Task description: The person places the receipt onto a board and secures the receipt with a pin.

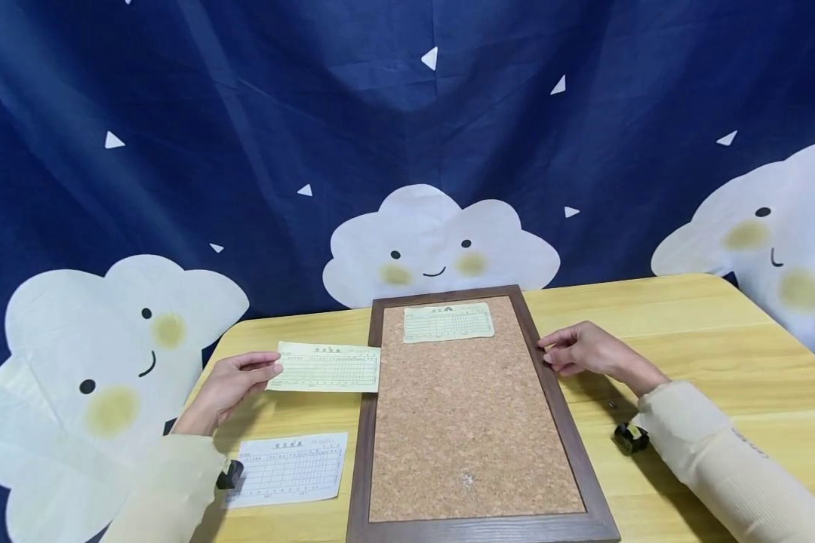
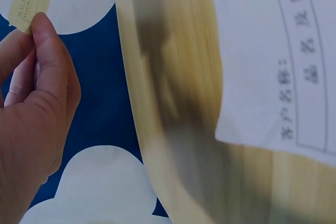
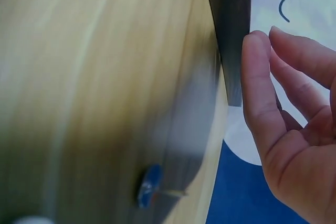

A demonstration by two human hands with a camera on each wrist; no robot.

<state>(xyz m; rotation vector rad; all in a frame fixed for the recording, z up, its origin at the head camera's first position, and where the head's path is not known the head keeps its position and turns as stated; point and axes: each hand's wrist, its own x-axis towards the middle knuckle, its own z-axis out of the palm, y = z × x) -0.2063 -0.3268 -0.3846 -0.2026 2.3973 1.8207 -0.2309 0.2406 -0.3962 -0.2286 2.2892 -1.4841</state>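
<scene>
My left hand (image 1: 234, 381) pinches the left end of a pale yellow printed slip (image 1: 322, 368) between thumb and fingers. The slip's right end overlaps the left side of a cork board (image 1: 475, 422) with a dark wooden frame. Another yellow slip (image 1: 448, 323) lies on the cork near the top, with a small dark spot at its upper edge. My right hand (image 1: 594, 353) is at the frame's right side, fingertips right at the dark edge (image 3: 233, 40). Its fingers are loosely bent, and nothing shows between them.
A white printed slip (image 1: 288, 467) lies on the wooden table left of the board, below my left hand. A blue thumbtack (image 3: 150, 185) rests on the table near my right hand. Low on the cork is a small pale speck (image 1: 467, 479). Behind hangs a blue cloud-print cloth (image 1: 380, 113).
</scene>
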